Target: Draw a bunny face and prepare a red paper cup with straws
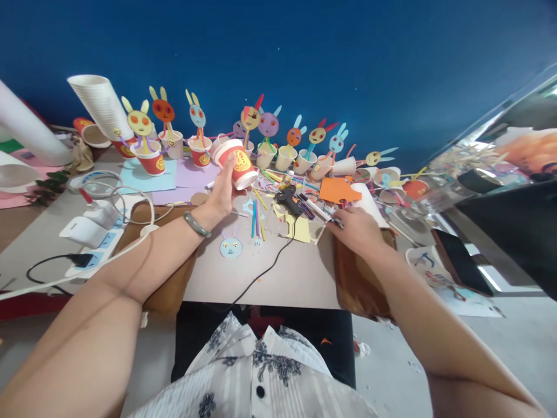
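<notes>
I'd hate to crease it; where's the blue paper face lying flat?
In the head view, the blue paper face lies left of centre on the table, just left of the "Hi" slip and nearer the front edge than the coloured sticks.

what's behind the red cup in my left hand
A pale cup and purple paper face show partly behind the red cup; what it and the left hand cover can't be seen.
</notes>
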`<state>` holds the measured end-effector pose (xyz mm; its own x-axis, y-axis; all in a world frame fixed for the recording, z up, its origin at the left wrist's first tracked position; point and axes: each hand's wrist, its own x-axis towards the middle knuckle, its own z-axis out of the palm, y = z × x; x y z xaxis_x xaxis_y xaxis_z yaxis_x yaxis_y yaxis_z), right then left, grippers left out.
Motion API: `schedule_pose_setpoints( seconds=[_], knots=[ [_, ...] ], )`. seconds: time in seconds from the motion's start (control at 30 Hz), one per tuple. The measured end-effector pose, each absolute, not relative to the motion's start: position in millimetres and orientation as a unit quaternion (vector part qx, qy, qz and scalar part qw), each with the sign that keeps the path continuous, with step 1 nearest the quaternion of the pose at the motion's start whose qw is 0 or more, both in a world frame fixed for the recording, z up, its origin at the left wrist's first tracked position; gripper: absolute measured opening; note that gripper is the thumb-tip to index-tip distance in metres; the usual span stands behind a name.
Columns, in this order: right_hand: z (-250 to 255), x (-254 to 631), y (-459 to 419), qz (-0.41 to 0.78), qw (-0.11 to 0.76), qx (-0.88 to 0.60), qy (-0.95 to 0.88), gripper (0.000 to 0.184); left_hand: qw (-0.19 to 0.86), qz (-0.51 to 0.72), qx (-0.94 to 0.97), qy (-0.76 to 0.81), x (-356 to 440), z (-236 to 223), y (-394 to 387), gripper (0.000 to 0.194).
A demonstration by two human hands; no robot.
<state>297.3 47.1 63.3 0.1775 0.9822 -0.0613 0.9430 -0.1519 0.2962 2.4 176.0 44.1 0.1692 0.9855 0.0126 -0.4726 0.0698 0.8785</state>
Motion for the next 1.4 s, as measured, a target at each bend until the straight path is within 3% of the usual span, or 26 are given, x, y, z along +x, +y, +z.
schedule_pose_setpoints(
  seconds=[0.27, 0.37, 0.67, 0.73, 0.87, 1.0, 1.17, 1.4],
  knots=[
    [38, 252, 105, 0.013, 0.099, 0.754, 0.649, 0.026, 0.734, 0.479, 0.365, 0.313, 3, 46, 171, 0.056],
    [41, 253, 108, -0.002, 0.094, 0.753, 0.651, 0.032, 0.755, 0.450, 0.363, 0.309, 3, 47, 168, 0.056],
    [87, 250, 73, -0.015, 0.101, 0.770, 0.630, 0.042, 0.779, 0.397, 0.359, 0.328, 6, 50, 163, 0.052],
    [98, 245, 62, 0.007, -0.008, 0.759, 0.651, 0.048, 0.777, 0.397, 0.362, 0.329, 7, 49, 163, 0.052],
    [86, 227, 51, 0.004, -0.364, 0.625, 0.691, 0.046, 0.780, 0.395, 0.372, 0.312, 8, 45, 163, 0.048],
    [47, 200, 54, -0.074, -0.499, 0.563, 0.655, 0.031, 0.772, 0.409, 0.365, 0.321, 10, 43, 162, 0.049],
    [15, 185, 54, -0.188, -0.471, 0.571, 0.645, 0.040, 0.776, 0.401, 0.362, 0.324, 12, 44, 160, 0.047],
    [5, 191, 47, -0.235, -0.450, 0.568, 0.647, 0.050, 0.789, 0.389, 0.333, 0.341, 16, 49, 157, 0.041]
  ],
)
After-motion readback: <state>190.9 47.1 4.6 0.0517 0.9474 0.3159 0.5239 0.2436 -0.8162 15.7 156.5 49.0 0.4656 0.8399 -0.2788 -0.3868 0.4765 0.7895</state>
